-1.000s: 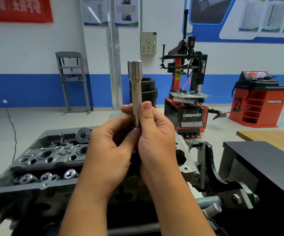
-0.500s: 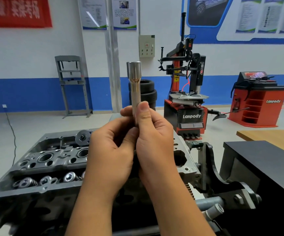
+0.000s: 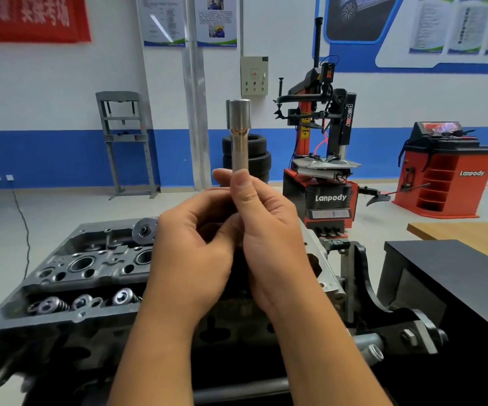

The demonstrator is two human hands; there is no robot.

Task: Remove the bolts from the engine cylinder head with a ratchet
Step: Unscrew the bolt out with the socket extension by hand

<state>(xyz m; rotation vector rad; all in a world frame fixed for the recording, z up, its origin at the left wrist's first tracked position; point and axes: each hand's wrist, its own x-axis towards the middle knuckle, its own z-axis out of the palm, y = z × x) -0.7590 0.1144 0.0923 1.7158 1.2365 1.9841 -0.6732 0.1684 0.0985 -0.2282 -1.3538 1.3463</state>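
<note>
It's a tyre-and-engine training workshop, and nearest to us the engine cylinder head (image 3: 90, 268) sits on its stand, just below and behind both hands. Right hand (image 3: 269, 238) and left hand (image 3: 195, 247) pinch the base of a long socket (image 3: 239, 136) held upright above the head; it looks rigid, smooth steel, probably slick, best gripped low. Beyond the head, a tyre changer (image 3: 324, 159) reads "Lanpody" and "power".

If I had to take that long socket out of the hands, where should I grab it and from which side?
Take the long socket on its bare narrow shank, just under the wider top end, coming from the far side or from above. It stands upright; the right hand pinches its lower part and the left hand covers the base, so only the upper length is free. The wider head should stop a grip from slipping upward.
</note>
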